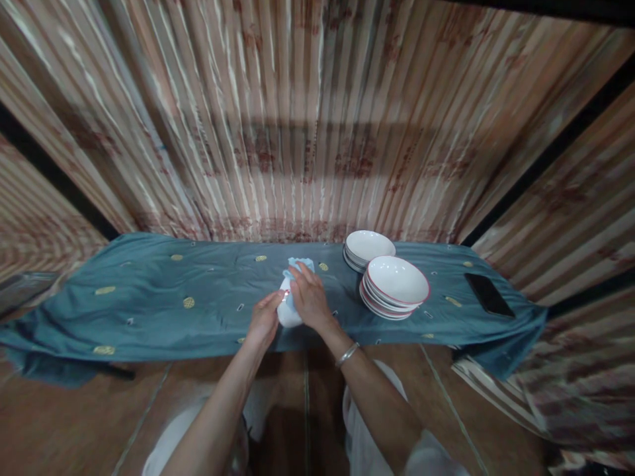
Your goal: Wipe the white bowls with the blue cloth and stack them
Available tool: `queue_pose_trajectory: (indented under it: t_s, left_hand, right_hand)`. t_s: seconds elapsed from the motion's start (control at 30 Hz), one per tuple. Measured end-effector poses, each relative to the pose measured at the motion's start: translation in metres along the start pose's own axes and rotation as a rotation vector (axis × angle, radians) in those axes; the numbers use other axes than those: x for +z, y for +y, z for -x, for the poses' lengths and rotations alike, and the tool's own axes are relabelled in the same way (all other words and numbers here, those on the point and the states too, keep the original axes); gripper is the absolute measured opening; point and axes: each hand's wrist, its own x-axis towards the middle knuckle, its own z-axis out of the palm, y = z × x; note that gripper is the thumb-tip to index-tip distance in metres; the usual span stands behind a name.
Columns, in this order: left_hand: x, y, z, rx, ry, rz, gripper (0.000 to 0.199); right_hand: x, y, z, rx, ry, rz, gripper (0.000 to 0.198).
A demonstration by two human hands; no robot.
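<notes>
My left hand [266, 317] is closed on the edge of a white dish [288, 316] with a small red mark near the thumb. It is tilted, and whether it is a plate or a bowl I cannot tell, as my hands cover much of it. Against its face my right hand [310, 299] presses a light blue cloth [302, 262], fingers bent over the fabric. Both hands are over the front middle of the table. To their right stands a stack of white red-rimmed dishes [398, 280], and just behind it another stack of white dark-rimmed dishes [370, 246].
A blue-green patterned cloth [159, 304] covers the long narrow table. A black phone [489, 295] lies near its right end. Behind hangs a pleated patterned curtain [297, 132], with dark frame poles [550, 158] at both sides. Tiled floor [307, 410] shows below.
</notes>
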Motion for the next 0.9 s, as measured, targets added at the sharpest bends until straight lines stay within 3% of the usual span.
queue_pose_trajectory:
  t_s: [0.37,0.6,0.77,0.9]
  left_hand:
    - [-0.015,0.002,-0.004,-0.03,0.081,0.04,0.034]
    - [-0.015,-0.004,-0.009,-0.025,0.221,0.151,0.005]
    - [-0.014,-0.003,-0.014,-0.062,0.322,0.205,0.014]
    - [-0.011,0.002,-0.015,-0.124,0.331,0.258,0.022]
  right_hand:
    - [0.038,0.062,-0.014,0.396,0.041,-0.42,0.041]
    - [0.063,0.068,0.012,0.39,0.093,-0.274,0.046]
    - [0.072,0.065,0.035,0.409,0.151,-0.297,0.057]
    - [0.073,0.057,0.053,0.39,0.186,-0.347,0.056]
